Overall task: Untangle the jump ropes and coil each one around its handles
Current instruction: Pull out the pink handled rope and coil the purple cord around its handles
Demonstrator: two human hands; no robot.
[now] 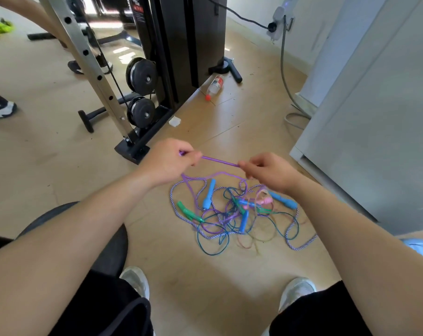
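A tangle of jump ropes (232, 214) lies on the wooden floor between my feet and a white cabinet. It has blue handles (208, 194), green handles (188, 212), a pink handle (266, 201) and thin cords in purple, teal and striped white. My left hand (168, 161) pinches a purple rope (220, 162), and my right hand (268, 172) pinches the same rope further along. The short stretch between my hands is pulled straight above the pile. The rest of the purple rope hangs down into the tangle.
A black weight machine (179, 52) with pulleys stands ahead on the left. A plastic bottle (214, 87) lies on the floor beyond the pile. The white cabinet (375, 112) fills the right side. My shoes (296, 291) and a round black stool (108, 248) are near.
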